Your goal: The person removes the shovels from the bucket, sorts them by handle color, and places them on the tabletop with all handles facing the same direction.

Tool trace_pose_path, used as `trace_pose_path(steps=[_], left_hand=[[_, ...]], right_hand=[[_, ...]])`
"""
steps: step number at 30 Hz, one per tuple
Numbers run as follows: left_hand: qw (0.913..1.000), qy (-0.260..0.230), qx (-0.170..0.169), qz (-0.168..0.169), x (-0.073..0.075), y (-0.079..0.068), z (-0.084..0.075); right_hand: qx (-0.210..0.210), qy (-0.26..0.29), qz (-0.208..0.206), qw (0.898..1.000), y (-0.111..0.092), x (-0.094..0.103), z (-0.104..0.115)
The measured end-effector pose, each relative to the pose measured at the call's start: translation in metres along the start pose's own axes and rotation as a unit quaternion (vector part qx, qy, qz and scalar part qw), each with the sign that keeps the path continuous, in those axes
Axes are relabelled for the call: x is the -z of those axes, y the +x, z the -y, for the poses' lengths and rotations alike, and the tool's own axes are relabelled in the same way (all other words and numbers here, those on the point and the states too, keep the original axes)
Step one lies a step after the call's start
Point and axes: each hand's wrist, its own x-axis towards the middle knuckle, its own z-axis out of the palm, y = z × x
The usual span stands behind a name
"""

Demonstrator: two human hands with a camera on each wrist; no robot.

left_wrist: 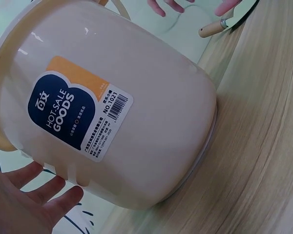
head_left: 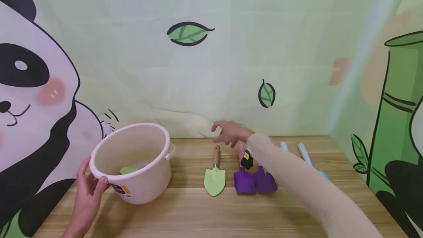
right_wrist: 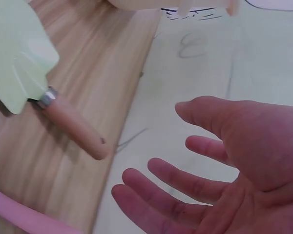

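A pale pink bucket (head_left: 145, 179) stands at the left of the table, with a green piece (head_left: 127, 170) partly visible inside. My left hand (head_left: 88, 190) holds the bucket at its left side, thumb by the rim; its fingers (left_wrist: 63, 204) lie along the wall in the left wrist view. Over the far end of a trowel with a light green blade (head_left: 214, 181) and wooden handle (right_wrist: 75, 126), my right hand (head_left: 229, 132) hovers, fingers spread and nothing in them. The handle is a little apart from the hand.
Right of the trowel lie two purple-bladed shovels (head_left: 243, 183), one with a pink handle (right_wrist: 34, 217). Light blue handles (head_left: 304, 153) lie farther right, partly behind my right sleeve (head_left: 297, 179). A printed panda backdrop (head_left: 211, 69) rises at the wooden table's (head_left: 185, 216) back edge.
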Motion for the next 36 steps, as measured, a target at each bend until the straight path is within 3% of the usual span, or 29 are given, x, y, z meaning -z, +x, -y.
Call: trace_pose_path(steps=[5, 14, 36], left_hand=[[0.9999, 0.011, 0.007, -0.001, 0.0, 0.0, -0.001], [0.9995, 0.028, 0.013, -0.001, 0.0, -0.001, -0.002], [0.9999, 0.014, 0.008, -0.005, -0.002, -0.002, -0.002]], right_hand=[[0.019, -0.048, 0.02, 0.998, -0.005, 0.017, 0.02], [0.04, -0.087, 0.049, 0.994, -0.011, 0.043, 0.053], [0.096, -0.091, 0.109, 0.985, -0.01, 0.064, 0.097]])
